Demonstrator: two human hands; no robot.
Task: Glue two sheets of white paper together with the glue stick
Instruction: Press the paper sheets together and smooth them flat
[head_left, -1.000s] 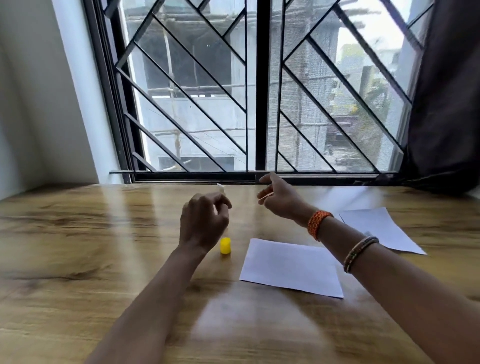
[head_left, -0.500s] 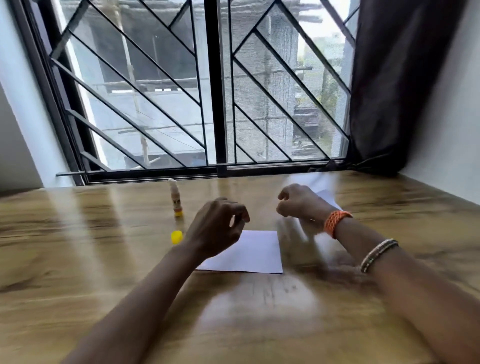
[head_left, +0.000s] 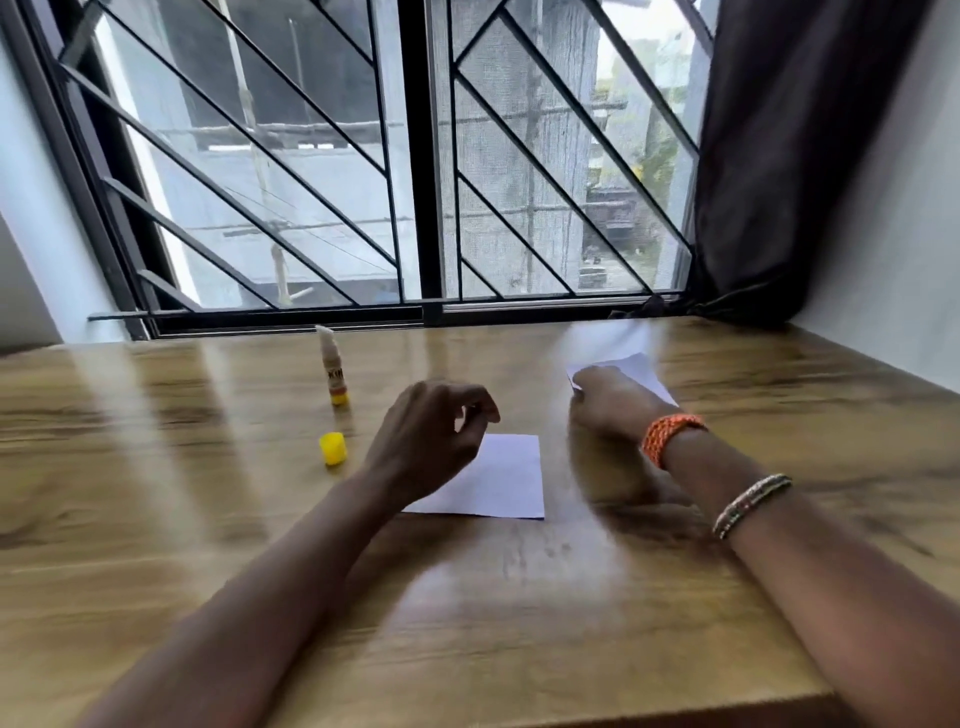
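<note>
An uncapped glue stick (head_left: 332, 370) stands upright on the wooden table (head_left: 156, 493), with its yellow cap (head_left: 332, 448) lying just in front of it. One white sheet (head_left: 504, 480) lies flat at the table's middle. My left hand (head_left: 434, 441) hovers over that sheet's left part with loosely curled fingers, holding nothing. A second white sheet (head_left: 636, 371) lies further back on the right. My right hand (head_left: 605, 402) rests on it, fingers pinched at its left corner; much of this sheet is hidden by the hand.
A barred window (head_left: 426, 171) runs along the table's far edge. A dark curtain (head_left: 795, 156) hangs at the back right beside a white wall (head_left: 904, 234). The table's front edge (head_left: 571, 712) is near the bottom right.
My left hand has let go of the glue stick, which now stands on the table. My right hand has moved right and down onto the far sheet. The view has swung right.
</note>
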